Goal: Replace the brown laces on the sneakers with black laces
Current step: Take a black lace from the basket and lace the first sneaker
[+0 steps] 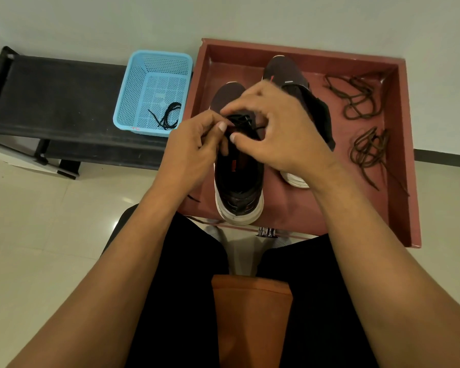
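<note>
Now, left hand [194, 147] and right hand [279, 128] both curled, pinching black lace [241, 120] over near sneaker [239, 189] in red tray [402, 160], brown laces [361, 99] loose at tray's right, spare lace [168, 118] in blue basket [133, 91].

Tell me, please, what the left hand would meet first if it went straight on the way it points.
Likely the black lace at its fingertips, then the right hand; depth is unclear.

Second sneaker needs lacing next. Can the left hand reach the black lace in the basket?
Probably yes: the open basket sits beside the left hand, nothing covers the spare lace, but its fingers pinch another lace.
</note>
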The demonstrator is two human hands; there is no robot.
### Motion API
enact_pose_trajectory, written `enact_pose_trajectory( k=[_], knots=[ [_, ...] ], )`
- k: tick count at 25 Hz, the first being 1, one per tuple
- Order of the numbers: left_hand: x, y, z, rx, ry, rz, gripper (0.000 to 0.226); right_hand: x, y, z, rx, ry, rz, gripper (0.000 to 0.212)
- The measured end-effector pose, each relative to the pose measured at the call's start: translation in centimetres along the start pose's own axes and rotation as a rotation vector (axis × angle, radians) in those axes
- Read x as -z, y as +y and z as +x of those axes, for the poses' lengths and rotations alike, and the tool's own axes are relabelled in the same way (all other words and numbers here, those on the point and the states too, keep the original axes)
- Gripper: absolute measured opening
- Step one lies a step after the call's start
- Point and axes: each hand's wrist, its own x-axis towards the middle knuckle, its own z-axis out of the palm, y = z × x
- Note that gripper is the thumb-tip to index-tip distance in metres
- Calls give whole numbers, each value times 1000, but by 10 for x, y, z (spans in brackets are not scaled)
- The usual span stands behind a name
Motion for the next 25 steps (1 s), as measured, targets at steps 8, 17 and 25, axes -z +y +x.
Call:
enact_pose_trajectory(
  k=[8, 17, 25],
  knots=[
    [0, 8, -1, -13, 62, -35, 30, 1, 0, 4, -52, 7, 221, 12],
    [3, 11, 2, 63, 141, -164, 38, 6, 6, 8, -10, -21, 204, 13],
    [-1, 1, -2, 282, 102, 284, 33, -2, 14, 10, -215, 111, 72, 7]
  ],
)
